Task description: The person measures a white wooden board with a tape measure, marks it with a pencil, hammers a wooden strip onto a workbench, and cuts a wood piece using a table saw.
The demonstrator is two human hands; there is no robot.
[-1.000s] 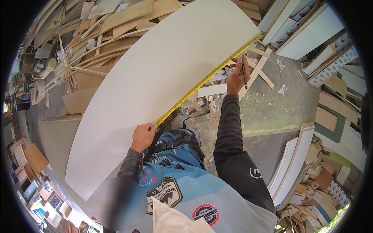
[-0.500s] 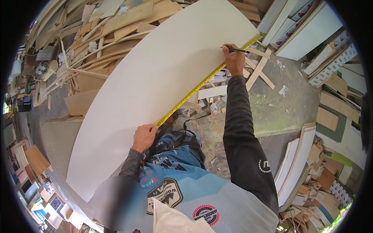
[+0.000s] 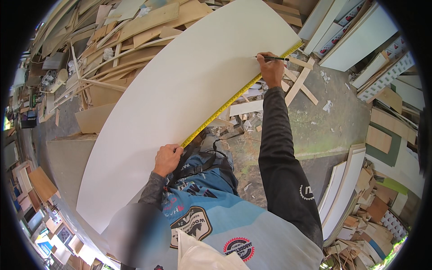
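A large white board [image 3: 180, 85] with a curved far edge spreads in front of me. Along its straight near edge runs a yellow tape measure [image 3: 220, 108], from beside my left hand to the far right corner. My left hand [image 3: 167, 158] is closed at the near end of the tape, fingers on the board; how it grips the tape is partly hidden. Farther up the edge, my right hand [image 3: 271, 72] pinches a slim black pencil [image 3: 276, 58] over the board. The pencil points left, and whether its tip touches the surface is unclear.
Offcuts and thin wood strips [image 3: 135, 40] are heaped beyond the board at left. Crossed wooden slats [image 3: 300, 81] lie on the floor by my right hand. White panels [image 3: 360, 40] lean at upper right, with more scrap wood [image 3: 360, 225] at lower right.
My right hand and the pencil have shifted very slightly, the pencil lying a little flatter. My left hand, the tape and the board look almost unmoved.
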